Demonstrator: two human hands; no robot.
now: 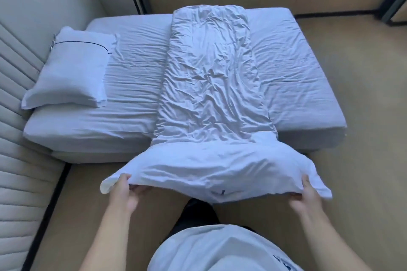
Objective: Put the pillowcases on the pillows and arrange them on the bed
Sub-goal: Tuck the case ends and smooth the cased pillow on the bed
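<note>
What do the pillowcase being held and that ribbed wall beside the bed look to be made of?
The pillowcase looks like thin white woven cloth, probably cotton, matte: it creases finely and droops between the left hand and right hand. The wall looks like padded cream leatherette, slightly glossy, with stitched ribs; real or fake leather cannot be told.

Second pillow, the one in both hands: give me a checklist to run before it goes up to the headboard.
1. Left hand grips the second pillow at its near left corner: ok.
2. Right hand grips the near right corner: ok.
3. Pillowcase covers the pillow fully: cannot tell, the near edge folds under.
4. First pillow cased and lying at the headboard: ok.
5. Spot beside it on the fitted sheet is free: ok.
6. Folded duvet lies outside that spot: ok.
</note>
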